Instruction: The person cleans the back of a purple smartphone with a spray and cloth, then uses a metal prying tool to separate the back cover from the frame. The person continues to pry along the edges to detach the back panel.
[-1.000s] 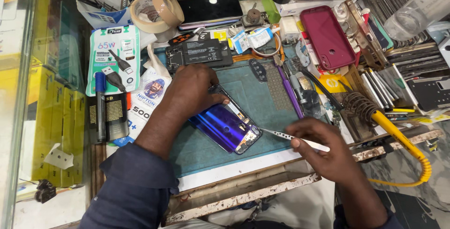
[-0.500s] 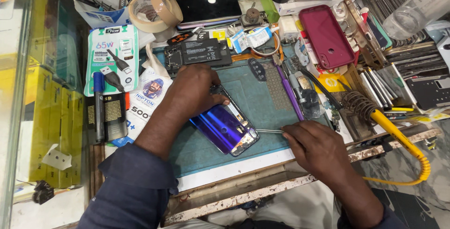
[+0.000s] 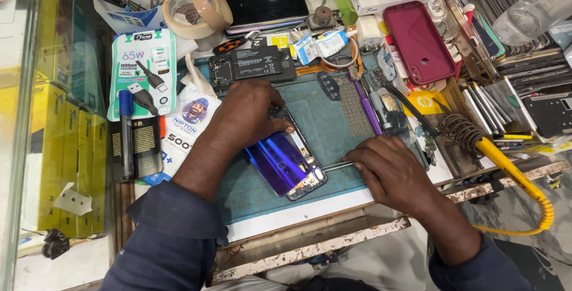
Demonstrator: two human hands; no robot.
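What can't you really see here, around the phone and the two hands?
Head view only:
- Top of the phone: covered by the left hand.
- Tool: only its thin metal tip shows; the right hand hides the rest.
- Parts at the phone's open lower corner: too small to tell.
- Soldering iron: its tip is lost in clutter.

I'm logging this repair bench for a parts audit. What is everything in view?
phone: one, purple-blue back, on the mat, under the left hand
tweezers: one, metal, tip at the phone's lower edge
work mat: one, teal, bench centre
phone case: one, maroon, upper right
tape roll: one, tan, upper left
soldering iron: one, yellow handle, right
left hand: pressing the phone
right hand: holding the tweezers
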